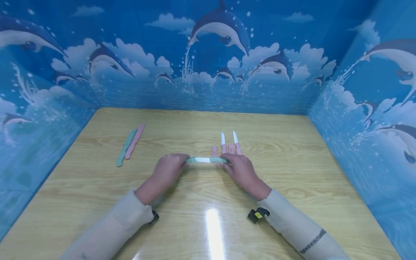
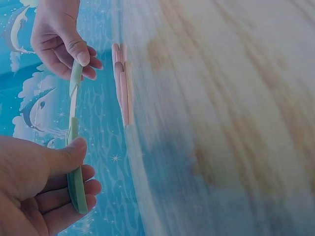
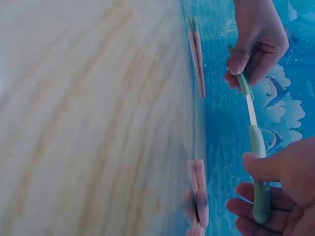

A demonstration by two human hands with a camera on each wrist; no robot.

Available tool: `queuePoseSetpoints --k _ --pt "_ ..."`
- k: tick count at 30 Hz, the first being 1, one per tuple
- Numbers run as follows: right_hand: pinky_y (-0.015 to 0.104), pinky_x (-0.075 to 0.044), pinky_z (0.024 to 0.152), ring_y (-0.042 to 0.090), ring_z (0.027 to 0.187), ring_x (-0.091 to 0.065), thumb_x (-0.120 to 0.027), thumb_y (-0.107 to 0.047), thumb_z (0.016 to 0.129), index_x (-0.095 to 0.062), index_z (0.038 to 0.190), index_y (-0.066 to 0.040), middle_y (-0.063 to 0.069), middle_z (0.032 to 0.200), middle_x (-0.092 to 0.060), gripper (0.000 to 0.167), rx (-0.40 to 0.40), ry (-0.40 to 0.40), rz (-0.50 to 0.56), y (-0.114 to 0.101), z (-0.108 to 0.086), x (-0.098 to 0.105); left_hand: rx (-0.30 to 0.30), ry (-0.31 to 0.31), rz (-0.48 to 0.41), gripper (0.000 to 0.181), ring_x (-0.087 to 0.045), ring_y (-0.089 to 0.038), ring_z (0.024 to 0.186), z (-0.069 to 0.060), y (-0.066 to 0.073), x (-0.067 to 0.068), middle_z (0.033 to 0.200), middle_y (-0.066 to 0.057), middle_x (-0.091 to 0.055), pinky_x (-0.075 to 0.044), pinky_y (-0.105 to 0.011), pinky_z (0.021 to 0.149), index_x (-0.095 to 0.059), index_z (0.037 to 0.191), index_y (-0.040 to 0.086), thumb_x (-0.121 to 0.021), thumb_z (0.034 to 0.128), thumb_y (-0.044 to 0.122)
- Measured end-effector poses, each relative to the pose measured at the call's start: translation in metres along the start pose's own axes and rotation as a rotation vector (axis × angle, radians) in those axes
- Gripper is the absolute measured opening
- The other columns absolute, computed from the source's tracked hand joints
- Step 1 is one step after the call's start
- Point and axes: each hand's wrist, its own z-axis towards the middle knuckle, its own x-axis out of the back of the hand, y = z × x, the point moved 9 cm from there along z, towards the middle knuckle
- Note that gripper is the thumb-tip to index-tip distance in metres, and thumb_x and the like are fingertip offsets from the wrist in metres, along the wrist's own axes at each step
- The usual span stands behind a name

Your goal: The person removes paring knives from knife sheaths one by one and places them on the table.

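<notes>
Over the middle of the table, both hands hold a green knife level, with a short stretch of its pale blade (image 1: 203, 160) bare between them. My left hand (image 1: 167, 169) pinches the green sheath (image 2: 73, 129) between thumb and fingers. On the other end, my right hand (image 1: 242, 175) grips the rounded green handle (image 3: 256, 140), thumb on top. The blade's tip is hidden inside the sheath. Just beyond the right hand lie two pink knives with bare blades, one left (image 1: 223, 139) and one right (image 1: 235, 139), beside two pink sheaths (image 1: 214, 151).
At the table's left lie a green knife (image 1: 126, 148) and a pink knife (image 1: 134, 141), side by side, blades covered. The wooden table (image 1: 276, 144) meets a blue dolphin-print backdrop (image 1: 201, 90) at its back and sides. Light glares off the table's front.
</notes>
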Motion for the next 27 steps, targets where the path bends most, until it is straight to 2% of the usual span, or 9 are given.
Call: queuePoseSetpoints --k 7,15,22,27 --pt "0.04 -0.059 0.073 0.024 0.082 -0.07 -0.077 -0.011 0.083 -0.071 0.11 -0.007 0.01 0.1 -0.073 0.029 -0.021 0.029 -0.014 0.007 -0.002 0.004 0.01 0.006 0.013 0.019 -0.072 -0.024 0.08 -0.002 -0.005 0.0 0.092 -0.011 -0.074 -0.06 -0.034 0.069 -0.072 0.098 0.004 -0.078 0.0812 0.012" --pt "0.04 -0.058 0.069 0.022 0.076 -0.07 -0.078 -0.016 0.083 -0.072 0.104 -0.008 0.008 0.091 -0.074 0.024 -0.044 0.054 -0.002 0.014 -0.002 0.007 0.076 -0.034 0.009 0.026 -0.07 -0.025 0.071 -0.003 -0.015 -0.002 0.086 -0.014 -0.073 -0.059 -0.036 0.062 -0.069 0.102 0.001 -0.077 0.0826 0.016" --pt "0.037 -0.056 0.062 0.017 0.066 -0.066 -0.078 -0.017 0.082 -0.072 0.102 -0.009 0.007 0.086 -0.074 0.023 -0.047 0.064 -0.012 0.015 -0.001 0.008 0.175 -0.065 -0.115 0.029 -0.066 -0.021 0.069 -0.004 -0.022 -0.004 0.085 -0.011 -0.072 -0.056 -0.036 0.062 -0.067 0.105 0.003 -0.077 0.0837 0.019" --pt "0.037 -0.055 0.059 0.016 0.062 -0.063 -0.079 -0.016 0.081 -0.071 0.101 -0.008 0.007 0.084 -0.073 0.022 -0.043 0.069 -0.015 0.014 -0.001 0.01 0.19 -0.058 -0.231 0.026 -0.071 -0.026 0.079 -0.006 -0.025 -0.008 0.091 -0.016 -0.073 -0.059 -0.037 0.068 -0.066 0.105 0.002 -0.075 0.0852 0.017"
